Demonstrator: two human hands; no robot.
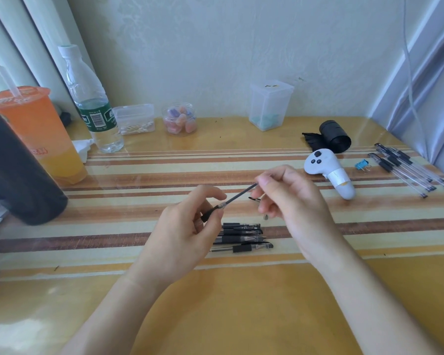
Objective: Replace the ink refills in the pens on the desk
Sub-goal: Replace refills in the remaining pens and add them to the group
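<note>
Fingers (212, 194) of left hand (180, 234) and right hand (290, 198) tight on opposite ends of the refill (239, 196).

Pen pile (244, 237) on tabletop (215, 316); cup (36, 131), bottle (92, 103) behind it to the left; controller (328, 170), pen row (408, 167) behind it to the right.

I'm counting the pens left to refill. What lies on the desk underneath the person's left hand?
A pile of black capped pens on the striped yellow desk. The left hand, gripping a black pen grip, covers their left ends, so more may hide there.
</note>
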